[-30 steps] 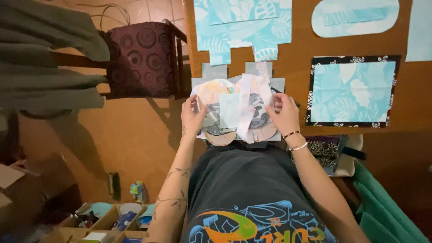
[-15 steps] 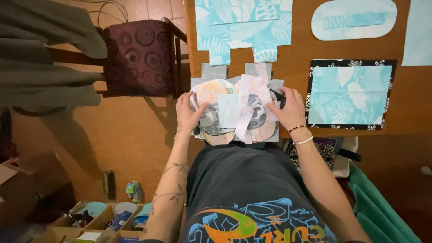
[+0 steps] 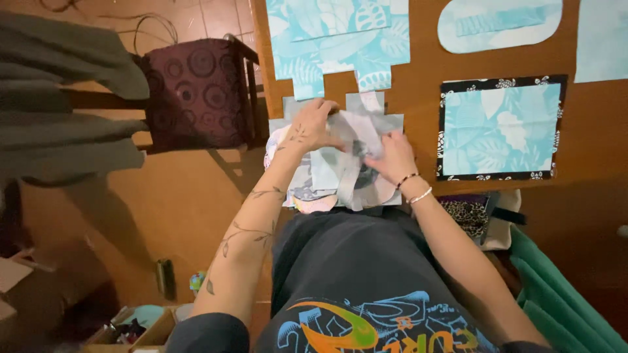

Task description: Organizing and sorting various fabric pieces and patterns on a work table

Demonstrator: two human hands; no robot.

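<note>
we see both hands moved inward from stack's edges: left hand (image 3: 313,125) and right hand (image 3: 390,157) now pinch top pale fabric piece (image 3: 353,140) of fabric stack (image 3: 320,183) at table (image 3: 418,85) edge.

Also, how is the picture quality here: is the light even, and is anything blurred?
Head view: warm, uneven light; table bright, floor corners dim. The left hand and right hand on the fabric pile look slightly soft; the chair throws a shadow; edges bend, wide-angle.
</note>
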